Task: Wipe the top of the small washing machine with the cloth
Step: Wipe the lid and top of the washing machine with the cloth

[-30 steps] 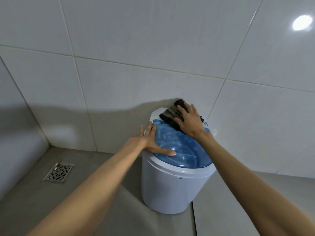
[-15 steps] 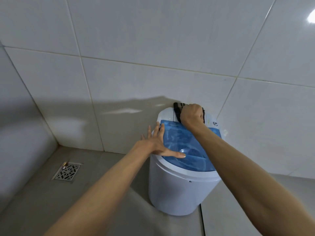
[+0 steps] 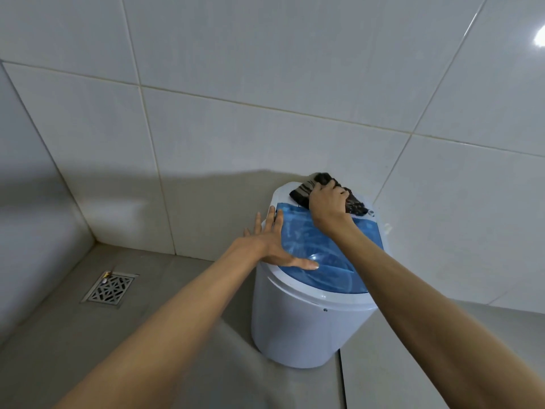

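Observation:
A small white washing machine [image 3: 298, 329] with a translucent blue lid [image 3: 312, 240] stands on the floor against the tiled wall. My right hand [image 3: 327, 202] is closed on a dark cloth [image 3: 355, 203] and presses it on the white back strip of the machine's top, behind the lid. The cloth sticks out on both sides of the hand. My left hand [image 3: 269, 246] lies flat with fingers spread on the left edge of the lid, thumb reaching across the blue surface.
White wall tiles rise right behind the machine. A metal floor drain [image 3: 109, 289] sits at the left on the grey floor. A low white ledge [image 3: 35, 261] runs along the far left. Bare grey floor lies in front of the machine.
My right hand with the cloth has slid from the lid's back edge onto the white rear strip and spread the cloth there. The left hand has stayed on the lid's left edge.

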A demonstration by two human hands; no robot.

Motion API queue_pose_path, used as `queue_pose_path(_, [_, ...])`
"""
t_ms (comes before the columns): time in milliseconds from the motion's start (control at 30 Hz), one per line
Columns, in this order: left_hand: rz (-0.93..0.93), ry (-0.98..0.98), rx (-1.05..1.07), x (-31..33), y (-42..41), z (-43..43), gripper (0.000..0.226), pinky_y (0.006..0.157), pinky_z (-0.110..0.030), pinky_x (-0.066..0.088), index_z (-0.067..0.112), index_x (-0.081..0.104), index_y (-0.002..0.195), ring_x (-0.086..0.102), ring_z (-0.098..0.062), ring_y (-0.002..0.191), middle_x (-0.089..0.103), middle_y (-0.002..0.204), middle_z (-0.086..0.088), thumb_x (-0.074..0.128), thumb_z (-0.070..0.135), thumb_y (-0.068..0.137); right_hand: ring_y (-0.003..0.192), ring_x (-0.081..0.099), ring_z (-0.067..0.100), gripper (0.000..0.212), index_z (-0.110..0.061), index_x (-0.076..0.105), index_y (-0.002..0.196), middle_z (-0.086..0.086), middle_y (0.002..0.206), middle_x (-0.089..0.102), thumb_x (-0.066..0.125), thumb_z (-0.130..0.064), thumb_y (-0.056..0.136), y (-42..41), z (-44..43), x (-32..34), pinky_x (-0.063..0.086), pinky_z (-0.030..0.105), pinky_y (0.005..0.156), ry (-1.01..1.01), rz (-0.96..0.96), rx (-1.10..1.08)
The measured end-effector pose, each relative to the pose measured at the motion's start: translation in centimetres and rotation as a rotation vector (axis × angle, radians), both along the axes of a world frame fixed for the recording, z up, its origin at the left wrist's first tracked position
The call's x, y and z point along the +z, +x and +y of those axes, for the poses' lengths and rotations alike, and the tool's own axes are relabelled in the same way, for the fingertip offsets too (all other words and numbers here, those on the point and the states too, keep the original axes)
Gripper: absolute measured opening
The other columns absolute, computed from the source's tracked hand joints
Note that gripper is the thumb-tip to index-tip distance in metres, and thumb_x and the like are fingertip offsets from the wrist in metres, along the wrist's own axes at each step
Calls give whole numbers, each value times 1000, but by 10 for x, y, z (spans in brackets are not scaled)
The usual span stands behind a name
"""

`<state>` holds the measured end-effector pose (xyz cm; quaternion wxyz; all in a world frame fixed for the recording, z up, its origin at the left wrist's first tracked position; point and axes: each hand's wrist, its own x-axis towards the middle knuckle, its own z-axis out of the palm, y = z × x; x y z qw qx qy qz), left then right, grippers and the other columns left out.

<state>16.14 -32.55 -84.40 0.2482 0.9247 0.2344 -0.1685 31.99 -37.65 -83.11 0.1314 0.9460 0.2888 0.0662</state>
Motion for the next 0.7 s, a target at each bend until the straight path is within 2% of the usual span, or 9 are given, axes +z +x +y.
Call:
queue_pose_path(33, [1, 5, -3, 0, 0, 1, 148, 117, -62, -6, 23, -36, 145, -37, -27, 141, -43, 152, 6, 58, 92, 54, 137, 28, 52, 59, -1, 31, 147, 27, 151, 28, 53, -14, 94, 0, -1, -2, 24, 57, 114, 51, 71, 27])
queue_pose_path(100, [-6, 10, -2, -1, 0, 0, 149, 117, -61, -6, 21, -37, 144, -38, -26, 141, -44, 152, 5, 58, 91, 54, 146, 4, 50, 62, -10, 15, 156, 20, 162, 9, 38, -27, 100, 2, -4, -4, 3, 57, 119, 167, 206, 109])
queue_pose_path(167, [-34, 17, 22, -5, 0, -1, 153, 118, -59, -7, 17, -39, 142, -40, -25, 140, -46, 151, 0, 59, 92, 53, 148, -4, 44, 60, -23, 10, 158, 12, 164, 4, 23, -44, 103, 4, -6, -8, -6, 54, 119, 233, 239, 168])
queue_pose_path(233, [-49, 48, 70, -7, -1, -2, 158, 118, -58, -9, 12, -40, 141, -41, -25, 139, -48, 149, -6, 60, 93, 49, 149, -2, 40, 59, -35, 10, 156, 9, 165, 5, 17, -54, 102, 3, -5, -10, -6, 53, 120, 216, 218, 221])
queue_pose_path(333, [2, 110, 93, -4, -1, -5, 160, 116, -62, -10, 6, -38, 142, -40, -29, 140, -45, 150, -14, 57, 95, 48, 147, 9, 41, 52, -44, 19, 153, 9, 164, 10, 18, -55, 102, -3, 6, -8, 0, 56, 119, 165, 196, 302])
queue_pose_path(467, [59, 105, 120, -3, 1, -5, 162, 114, -65, -8, 5, -37, 141, -38, -32, 141, -43, 151, -16, 58, 95, 46, 139, 24, 44, 49, -45, 38, 144, 12, 158, 19, 26, -56, 98, -6, 29, 2, 9, 56, 117, 142, 243, 311])
queue_pose_path(633, [66, 92, 108, -6, 0, -5, 161, 115, -65, -7, 9, -33, 147, -35, -29, 143, -38, 155, -13, 56, 96, 44, 150, 7, 35, 46, -45, 44, 142, -2, 164, 16, 36, -52, 97, -4, 20, -9, 0, 53, 120, 206, 347, 429])
queue_pose_path(700, [79, 93, 124, -6, 1, -3, 164, 115, -64, -8, 10, -32, 147, -35, -28, 143, -38, 154, -12, 54, 99, 39, 148, 18, 31, 41, -37, 57, 133, -3, 158, 33, 39, -47, 97, -8, 14, -10, 9, 52, 120, 299, 389, 504])
